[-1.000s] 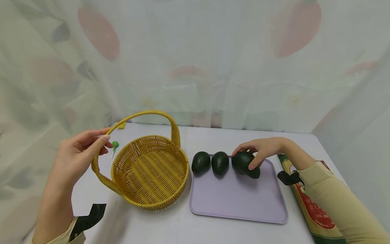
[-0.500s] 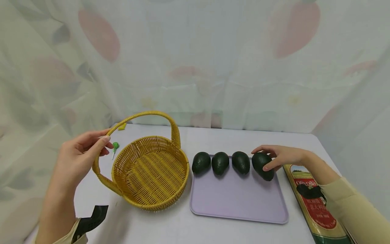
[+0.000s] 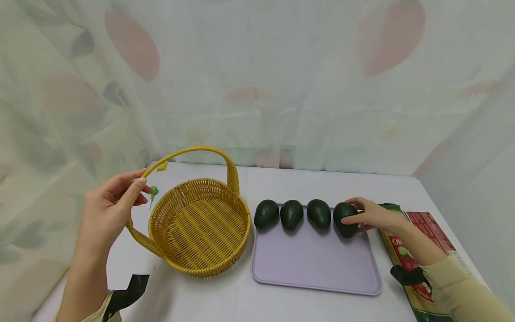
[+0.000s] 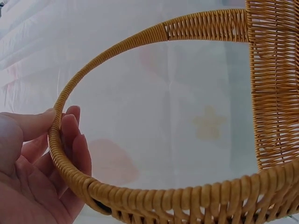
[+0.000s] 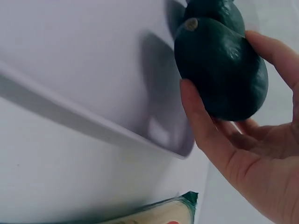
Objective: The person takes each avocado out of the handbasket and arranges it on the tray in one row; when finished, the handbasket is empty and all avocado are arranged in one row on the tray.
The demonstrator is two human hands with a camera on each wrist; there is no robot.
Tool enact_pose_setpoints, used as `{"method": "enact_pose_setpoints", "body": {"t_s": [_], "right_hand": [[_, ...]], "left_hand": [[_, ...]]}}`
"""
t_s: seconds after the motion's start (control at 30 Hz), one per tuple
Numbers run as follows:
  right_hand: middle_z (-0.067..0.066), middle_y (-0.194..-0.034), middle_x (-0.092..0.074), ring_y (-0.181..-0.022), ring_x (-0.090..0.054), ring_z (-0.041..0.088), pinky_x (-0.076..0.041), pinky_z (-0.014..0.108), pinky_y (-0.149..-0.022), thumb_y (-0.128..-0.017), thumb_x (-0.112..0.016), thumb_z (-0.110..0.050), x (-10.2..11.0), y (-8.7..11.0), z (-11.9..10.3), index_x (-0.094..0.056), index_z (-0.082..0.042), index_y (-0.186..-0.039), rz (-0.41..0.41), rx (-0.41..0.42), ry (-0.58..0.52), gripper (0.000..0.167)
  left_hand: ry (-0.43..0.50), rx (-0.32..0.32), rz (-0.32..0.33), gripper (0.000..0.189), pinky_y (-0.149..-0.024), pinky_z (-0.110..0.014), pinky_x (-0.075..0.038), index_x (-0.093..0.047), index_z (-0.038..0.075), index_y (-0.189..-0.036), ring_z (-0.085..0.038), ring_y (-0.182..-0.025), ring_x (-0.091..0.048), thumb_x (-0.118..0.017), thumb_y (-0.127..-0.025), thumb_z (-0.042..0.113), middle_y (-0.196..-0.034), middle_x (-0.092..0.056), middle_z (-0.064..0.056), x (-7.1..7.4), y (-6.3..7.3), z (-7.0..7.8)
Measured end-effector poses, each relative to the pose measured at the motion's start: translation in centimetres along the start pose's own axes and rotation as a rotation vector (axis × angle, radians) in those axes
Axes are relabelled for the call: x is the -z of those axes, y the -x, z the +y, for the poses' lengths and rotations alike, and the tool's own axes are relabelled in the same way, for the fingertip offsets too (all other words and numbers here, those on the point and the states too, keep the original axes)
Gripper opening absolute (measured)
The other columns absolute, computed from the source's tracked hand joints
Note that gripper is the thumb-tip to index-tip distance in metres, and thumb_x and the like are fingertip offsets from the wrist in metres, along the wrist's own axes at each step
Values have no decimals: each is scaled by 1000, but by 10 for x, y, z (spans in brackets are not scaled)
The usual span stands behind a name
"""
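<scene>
My left hand [image 3: 116, 197] pinches the arched handle [image 4: 107, 53] of a yellow woven basket [image 3: 201, 228], thumb on one side and fingers curled behind. The basket tilts toward me and nothing lies in it. At the tray's back right corner, my right hand [image 3: 372, 215] grips a dark green avocado [image 5: 219, 70] between thumb and fingers. To its left, three more avocados stand in a row along the back of the lilac tray [image 3: 314, 264]: a left one [image 3: 266, 214], a middle one [image 3: 291, 215] and a right one [image 3: 319, 214].
Right of the tray lies a long printed food packet [image 3: 422, 297], partly under the right forearm. Behind the left hand are a small green-headed tool [image 3: 154, 191] and a yellow scrap [image 3: 162, 166]. A printed curtain [image 3: 257, 80] hangs behind the white table [image 3: 209, 299].
My right hand has carried the avocado rightward, away from the third one, to the row's right end, then shifted it slightly left. The left hand and basket have barely moved.
</scene>
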State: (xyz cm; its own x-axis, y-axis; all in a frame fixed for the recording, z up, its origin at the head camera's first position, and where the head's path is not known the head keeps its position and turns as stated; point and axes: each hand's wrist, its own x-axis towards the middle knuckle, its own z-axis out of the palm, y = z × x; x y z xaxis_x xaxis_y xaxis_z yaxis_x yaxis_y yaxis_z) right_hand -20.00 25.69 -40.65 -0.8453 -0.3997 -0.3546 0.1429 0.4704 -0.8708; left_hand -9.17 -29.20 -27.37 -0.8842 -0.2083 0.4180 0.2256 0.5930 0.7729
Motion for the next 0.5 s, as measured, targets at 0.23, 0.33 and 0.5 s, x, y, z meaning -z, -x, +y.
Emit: {"method": "enact_pose_setpoints", "body": {"t_s": [0.23,0.33,0.5], "right_hand": [[32,-138,-39,-103,-59,28,-58,37,-74,-87,-74,-28,-6,-2,3,-30,5,-144,88,-7,57,79],[33,-140,-37,-108,-58,32,-57,36,-75,-87,-74,-29,-9,-3,3,-30,6,-145,106,-5,71,81],[32,-137,-42,-104,-60,29,-57,35,-72,-87,-74,-31,-10,-4,5,-33,5,-144,131,10,118,79]], "left_hand": [[0,1,13,29,-56,-15,-46,-68,7,-122,-8,-70,-62,-64,-96,18,-82,-69,9,0,0,0],[3,7,13,29,-59,-13,-48,-67,7,-123,-9,-70,-62,-64,-96,18,-82,-69,8,-1,1,0],[17,12,11,29,-65,-11,-51,-67,6,-123,-10,-69,-63,-63,-96,18,-82,-70,5,-1,1,0]]}}
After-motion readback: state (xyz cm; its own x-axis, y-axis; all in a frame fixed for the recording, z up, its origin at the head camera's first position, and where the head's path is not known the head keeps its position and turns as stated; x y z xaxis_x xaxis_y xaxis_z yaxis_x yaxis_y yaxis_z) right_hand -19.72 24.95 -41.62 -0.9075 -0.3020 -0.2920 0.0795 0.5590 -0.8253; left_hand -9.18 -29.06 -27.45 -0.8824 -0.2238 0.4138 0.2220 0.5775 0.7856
